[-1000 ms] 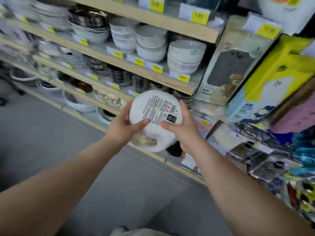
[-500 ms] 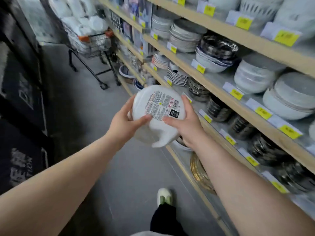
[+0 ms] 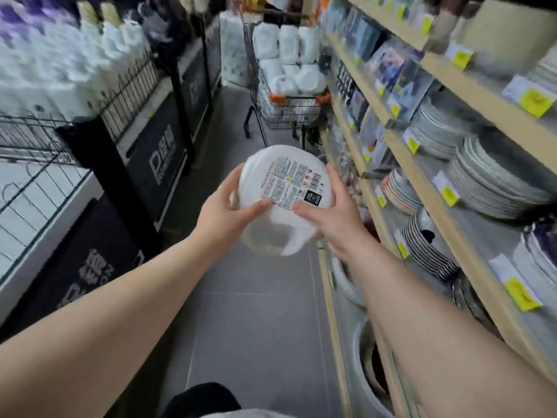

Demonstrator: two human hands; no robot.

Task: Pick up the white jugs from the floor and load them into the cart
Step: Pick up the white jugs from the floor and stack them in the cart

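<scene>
Holding a white jug (image 3: 280, 188) between them, the left hand (image 3: 224, 211) and the right hand (image 3: 334, 218) are raised in front of the body, and both bare forearms are stretched forward. The left hand grips the left side of the jug: its thumb lies across the near face and its fingers curl behind. The right hand grips the right side in the same way, with its thumb just under the printed label (image 3: 289, 185). The jug is in the air above the grey floor (image 3: 256, 312) and lies tilted, with the label face turned up toward the camera.

Straight ahead, well apart from the hands, stands the cart (image 3: 289, 113), piled high with other white jugs (image 3: 286, 49). On the right run wooden shelves (image 3: 470, 95) with stacks of plates (image 3: 494, 182) and yellow price tags (image 3: 536, 99). On the left there are black wire racks (image 3: 90, 95) with blurred white packs. A dark trouser leg (image 3: 202, 396) shows at the bottom edge.

Compared with half a second ago, the grip of both hands is the same, but the view has turned down the aisle. The cart was then far at the upper left; now it is in the middle and looks nearer. The white shoe seen then is no longer in view.
</scene>
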